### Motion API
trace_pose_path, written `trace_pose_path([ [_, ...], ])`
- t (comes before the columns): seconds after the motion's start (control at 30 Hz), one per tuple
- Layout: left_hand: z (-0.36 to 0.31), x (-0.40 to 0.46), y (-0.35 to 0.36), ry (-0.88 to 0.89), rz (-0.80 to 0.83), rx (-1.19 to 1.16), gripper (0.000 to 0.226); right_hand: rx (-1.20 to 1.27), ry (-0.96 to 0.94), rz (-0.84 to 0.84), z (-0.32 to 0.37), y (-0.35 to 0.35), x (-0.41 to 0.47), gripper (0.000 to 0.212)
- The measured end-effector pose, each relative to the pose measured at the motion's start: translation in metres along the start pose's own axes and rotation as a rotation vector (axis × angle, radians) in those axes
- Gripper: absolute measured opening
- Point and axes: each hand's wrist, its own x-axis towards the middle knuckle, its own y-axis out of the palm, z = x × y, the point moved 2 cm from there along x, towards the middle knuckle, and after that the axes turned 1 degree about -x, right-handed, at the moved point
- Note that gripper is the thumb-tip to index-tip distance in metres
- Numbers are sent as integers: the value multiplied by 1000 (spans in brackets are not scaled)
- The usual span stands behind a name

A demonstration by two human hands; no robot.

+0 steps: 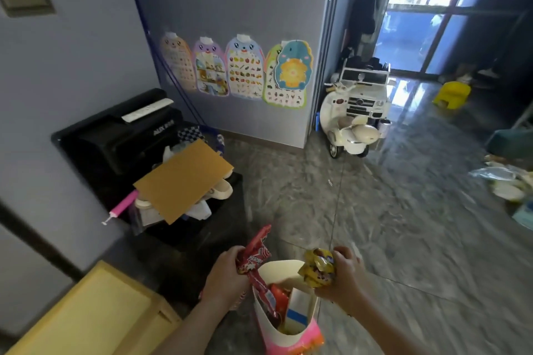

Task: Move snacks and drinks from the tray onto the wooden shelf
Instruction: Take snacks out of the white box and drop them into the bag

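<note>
My left hand (pixel 223 277) grips a long red snack packet (pixel 256 259) that sticks up and down from my fist. A crumpled yellow snack packet (pixel 317 269) is held in my right hand (pixel 344 278). Both hands hover over a cream and pink tray or container (pixel 277 328) near the bottom of the view. Inside it lie an orange-red packet (pixel 279 298) and a white and blue carton (pixel 298 311). The light wooden shelf (pixel 95 314) lies at the lower left, with its top surface bare.
A black cabinet (pixel 121 135) with a brown cardboard sheet (pixel 183 180) and shoes stands ahead on the left. White toy scooter (pixel 349 127) and toy car stand by the far wall. A yellow stool (pixel 451 94) and clutter lie at the right. The floor is glossy grey tile.
</note>
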Motion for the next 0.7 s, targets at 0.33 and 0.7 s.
trace_pose_path([
  [0.33, 62, 76, 119, -158, 73, 57, 47, 20, 147, 26, -94, 110, 54, 77],
  [0.7, 132, 112, 189, -507, 362, 221, 24, 92, 248, 96, -145, 208, 67, 67],
])
